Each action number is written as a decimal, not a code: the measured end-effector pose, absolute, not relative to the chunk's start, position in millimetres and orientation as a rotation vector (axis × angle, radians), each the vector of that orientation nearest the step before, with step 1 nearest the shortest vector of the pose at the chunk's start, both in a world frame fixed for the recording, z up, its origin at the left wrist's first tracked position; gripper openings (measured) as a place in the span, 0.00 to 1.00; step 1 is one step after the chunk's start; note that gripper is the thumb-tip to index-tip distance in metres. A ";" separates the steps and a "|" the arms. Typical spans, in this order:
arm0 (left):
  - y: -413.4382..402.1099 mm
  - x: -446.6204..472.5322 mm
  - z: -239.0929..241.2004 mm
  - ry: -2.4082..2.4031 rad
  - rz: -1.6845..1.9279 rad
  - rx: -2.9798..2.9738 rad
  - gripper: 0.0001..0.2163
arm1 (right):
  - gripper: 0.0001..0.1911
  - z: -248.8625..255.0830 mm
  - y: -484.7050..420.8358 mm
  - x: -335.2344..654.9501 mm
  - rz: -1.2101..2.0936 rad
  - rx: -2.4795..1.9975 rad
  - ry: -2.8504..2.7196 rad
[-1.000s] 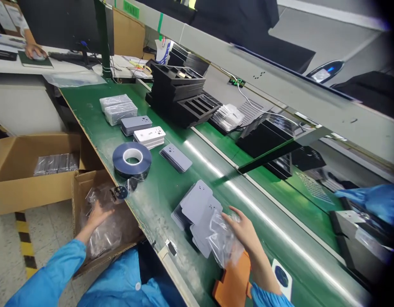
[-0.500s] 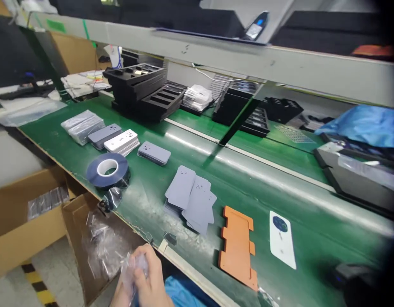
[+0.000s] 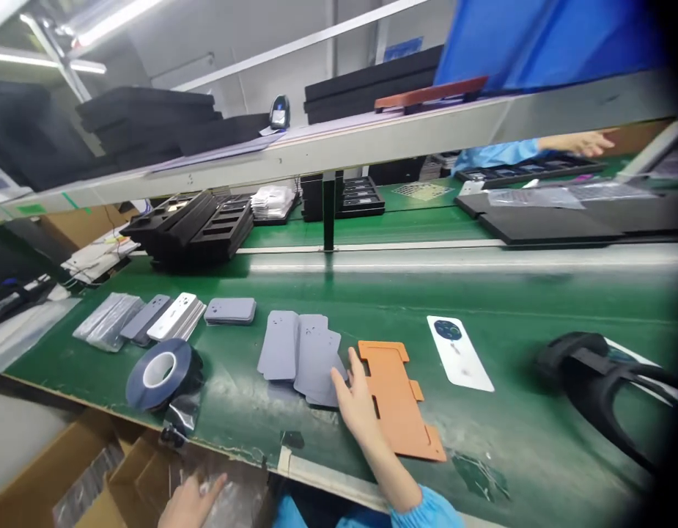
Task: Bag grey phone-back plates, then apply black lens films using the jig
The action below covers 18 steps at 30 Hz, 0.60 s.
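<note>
My right hand point(image 3: 356, 400) reaches over the bench with fingers apart, between the loose stack of grey phone-back-shaped sheets point(image 3: 281, 345) and the orange fixture plate point(image 3: 392, 400). Its fingertips are at the right edge of the sheets; whether they touch is unclear. Low at the bench's front edge, my left hand point(image 3: 189, 504) is over a cardboard box, thumb spread from its fingers. Crumpled clear film point(image 3: 237, 499) lies beside and below that hand. To the right of the orange plate lies a white phone back panel point(image 3: 460, 353) with a dark round camera area.
A roll of bluish film tape point(image 3: 159, 374) stands at the front left, with panel stacks point(image 3: 177, 317) and wrapped packs point(image 3: 108, 321) behind. Black trays point(image 3: 193, 227) are at the back. A black strapped object point(image 3: 586, 381) lies right. Another person's hand point(image 3: 577, 143) shows beyond the shelf point(image 3: 339, 147).
My hands, together around crumpled clear film before, have parted. The right one has moved up and right to the grey sheets; the left stays low by the box. The view has tilted up.
</note>
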<state>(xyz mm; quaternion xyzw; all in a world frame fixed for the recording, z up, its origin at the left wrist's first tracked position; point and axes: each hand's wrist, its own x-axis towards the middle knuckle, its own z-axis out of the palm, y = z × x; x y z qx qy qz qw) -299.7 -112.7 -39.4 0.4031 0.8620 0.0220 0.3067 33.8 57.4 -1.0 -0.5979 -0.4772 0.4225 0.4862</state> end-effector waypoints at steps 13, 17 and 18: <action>103.6 -193.8 59.9 1.696 1.049 1.269 0.44 | 0.43 -10.6 63.0 -13.8 0.992 -1.438 -1.284; 119.0 -182.5 46.3 1.569 0.986 1.304 0.39 | 0.41 -5.2 80.3 -17.7 0.923 -1.430 -1.298; 118.0 -182.3 45.2 1.543 0.975 1.325 0.39 | 0.40 -3.1 83.8 -19.6 0.914 -1.443 -1.306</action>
